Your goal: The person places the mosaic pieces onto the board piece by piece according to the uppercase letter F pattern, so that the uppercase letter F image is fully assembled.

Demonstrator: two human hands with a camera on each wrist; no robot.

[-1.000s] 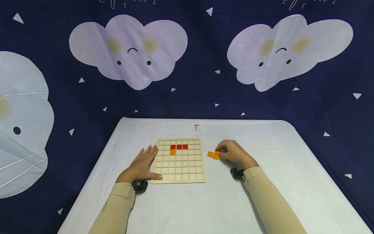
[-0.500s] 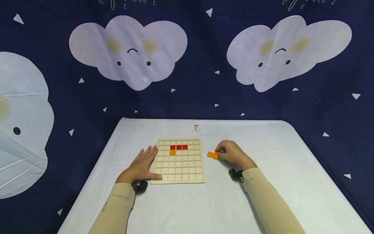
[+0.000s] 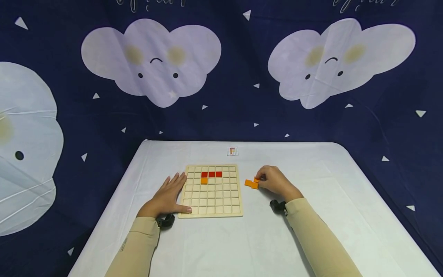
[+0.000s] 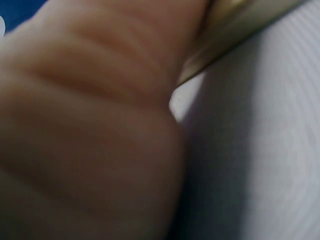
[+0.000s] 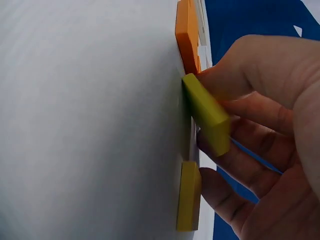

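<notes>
My left hand rests flat along the left edge of a wooden grid board, its thumb over the lower left corner. On the board lie red tiles in a row and one orange tile beneath. To its right, my right hand pinches an orange tile at its thumb and index fingertips. More orange tiles lie against it. Close to the thumb in the right wrist view, a yellow tile tilts off the table; a second yellow tile lies by another fingertip.
A small printed card with a coloured grid pattern lies beyond the board. The white-covered table ends at a dark blue cloth backdrop with clouds. Each wrist wears a black camera.
My right hand has shifted slightly left, and the loose orange tiles sit closer together than before. My left hand and the tiles on the board stay as they were.
</notes>
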